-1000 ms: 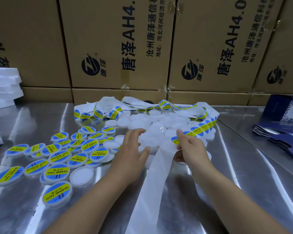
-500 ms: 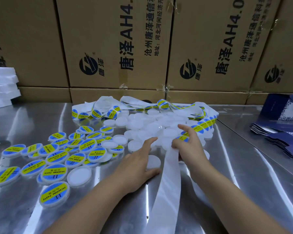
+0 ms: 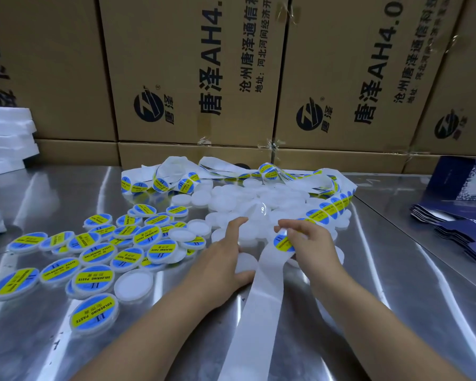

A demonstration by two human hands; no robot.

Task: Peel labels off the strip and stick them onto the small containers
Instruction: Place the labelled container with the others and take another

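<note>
My right hand (image 3: 312, 243) pinches a blue and yellow round label (image 3: 283, 242) at the edge of the white label strip (image 3: 261, 295). The bare backing runs toward me. The strip's labelled part (image 3: 327, 209) curves away to the right. My left hand (image 3: 223, 257) lies over a plain white container (image 3: 246, 264), fingers stretched forward, thumb at its near edge. A pile of unlabelled white containers (image 3: 259, 198) sits just beyond both hands. Labelled containers (image 3: 94, 279) are spread to the left.
On the shiny metal table (image 3: 368, 298), more tangled strip (image 3: 187, 180) lies at the back. Cardboard boxes (image 3: 193, 78) wall off the rear. White foam pieces (image 3: 6, 138) are stacked at far left, dark blue flat cartons (image 3: 462, 218) at right.
My left hand drew back from the pile, then slid forward over a plain container. My right hand pulled the strip nearer, and a label now stands at its fingertips.
</note>
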